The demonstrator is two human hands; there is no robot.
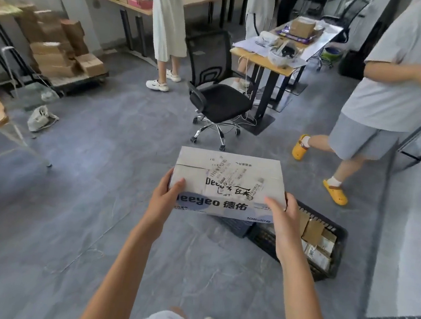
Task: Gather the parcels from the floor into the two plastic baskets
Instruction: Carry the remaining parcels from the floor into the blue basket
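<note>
Both hands clamped on one parcel: left hand [165,198] wrapped round the box's near left corner, thumb on top, fingers hidden beneath; right hand [280,214] gripping the near right corner likewise. Held between them, clear of the floor, a white printed carton [227,184], long axis running 9 to 3 o'clock, square across the body, top face tipped slightly toward the camera. Outward and below, at about 4 o'clock from the right hand, a black plastic basket [335,250] on the floor, already part filled with small brown and white parcels [318,238]. A second dark crate edge [236,227] peeking out just under the carton's near edge, most of it hidden. Right hand nearer the basket; likely a lowering down and rightward. Risk: carton seemingly wide against the space left inside.
</note>
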